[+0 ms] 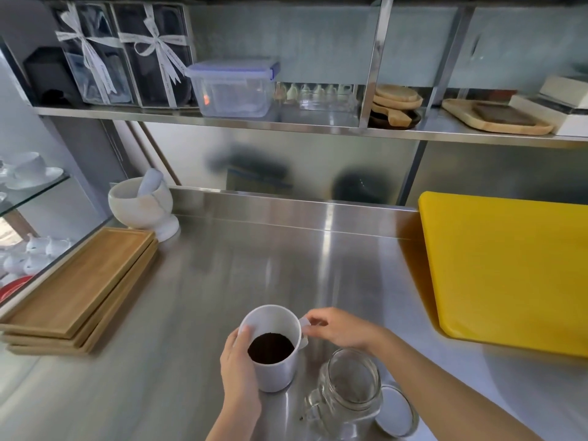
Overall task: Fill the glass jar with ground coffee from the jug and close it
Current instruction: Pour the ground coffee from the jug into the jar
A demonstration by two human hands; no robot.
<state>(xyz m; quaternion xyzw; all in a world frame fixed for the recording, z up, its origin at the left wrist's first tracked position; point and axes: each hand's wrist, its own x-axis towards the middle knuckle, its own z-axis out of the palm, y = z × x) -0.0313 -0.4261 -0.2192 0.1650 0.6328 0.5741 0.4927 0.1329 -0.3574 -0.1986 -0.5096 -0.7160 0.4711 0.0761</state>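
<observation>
A white plastic jug [276, 370] stands on the steel counter near the front edge, with dark ground coffee [270, 348] in its bottom. My left hand [237, 374] wraps its left side, thumb over the rim. My right hand [342, 327] reaches across and pinches the jug's handle on the right side. Just right of the jug stands an open glass jar [348, 393] with a side handle, holding only traces of coffee dust. Its round lid [396, 410] lies flat on the counter against the jar's right side.
Stacked wooden trays [82, 288] lie at the left. A white mortar and pestle [144, 205] stands at the back left. A yellow cutting board [506, 268] leans at the right. A shelf [318, 127] above carries a plastic container [232, 87], boxes and wooden boards.
</observation>
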